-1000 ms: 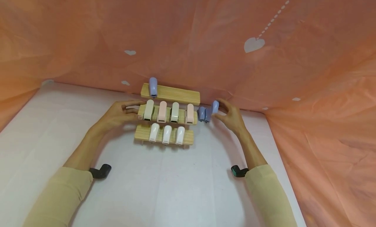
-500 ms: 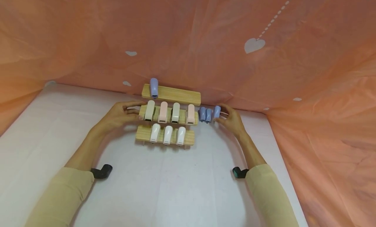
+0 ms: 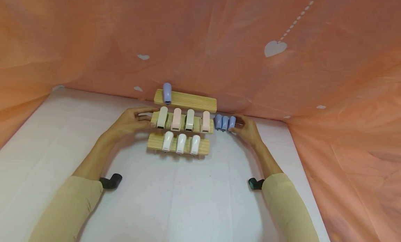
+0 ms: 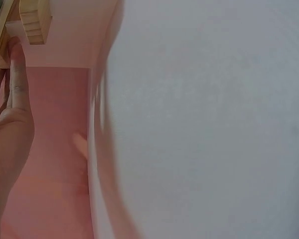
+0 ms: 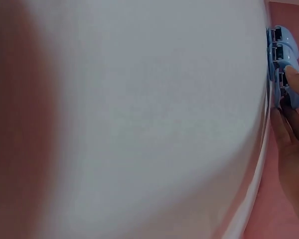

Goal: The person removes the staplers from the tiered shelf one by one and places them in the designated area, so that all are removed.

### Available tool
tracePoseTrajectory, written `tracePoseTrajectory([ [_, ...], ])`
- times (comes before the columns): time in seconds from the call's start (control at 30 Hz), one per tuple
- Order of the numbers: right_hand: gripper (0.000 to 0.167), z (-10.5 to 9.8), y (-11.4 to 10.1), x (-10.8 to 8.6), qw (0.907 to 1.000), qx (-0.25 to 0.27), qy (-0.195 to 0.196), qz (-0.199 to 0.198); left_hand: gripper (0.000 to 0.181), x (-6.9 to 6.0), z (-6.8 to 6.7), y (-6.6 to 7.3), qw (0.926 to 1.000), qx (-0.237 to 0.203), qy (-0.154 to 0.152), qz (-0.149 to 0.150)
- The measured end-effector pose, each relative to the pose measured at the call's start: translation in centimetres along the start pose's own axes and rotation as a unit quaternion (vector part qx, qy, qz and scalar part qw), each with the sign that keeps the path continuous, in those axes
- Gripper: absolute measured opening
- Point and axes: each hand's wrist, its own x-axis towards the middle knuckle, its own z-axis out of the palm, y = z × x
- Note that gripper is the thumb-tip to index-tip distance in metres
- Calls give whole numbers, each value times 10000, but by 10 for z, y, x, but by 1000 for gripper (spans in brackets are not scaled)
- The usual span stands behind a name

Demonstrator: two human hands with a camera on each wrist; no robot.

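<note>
Left hand (image 3: pixel 127 121) is gripping pale wooden plank (image 3: pixel 197 123), right hand (image 3: pixel 249 130) pinching glossy, rounded blue stapler (image 3: pixel 232 122) beside it — overpushing is risking toppling.

Shelves (image 3: pixel 199 100), blue staplers (image 3: pixel 225 123) on white table (image 3: pixel 200 196)

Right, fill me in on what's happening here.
A person's right hand pinches the rightmost blue stapler, lined up with two other blue staplers to the right of the middle wooden stand. The left hand holds that stand's left end. The back stand bears one purple stapler, the middle one four green and pink staplers, the front stand three white staplers.
</note>
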Motion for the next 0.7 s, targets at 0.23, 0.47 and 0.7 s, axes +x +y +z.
tracePoseTrajectory([
  [0.23,64,2,1,0,9991,-213,-247,270,59,-2,0,1,9998,-200,-42,-21],
  [0.47,66,4,-2,0,9978,-351,-425,355,58,-3,-2,-2,9989,-431,-148,138],
  [0.7,64,4,-1,1,9973,-427,-443,403,59,-2,1,0,9997,-225,80,-45],
])
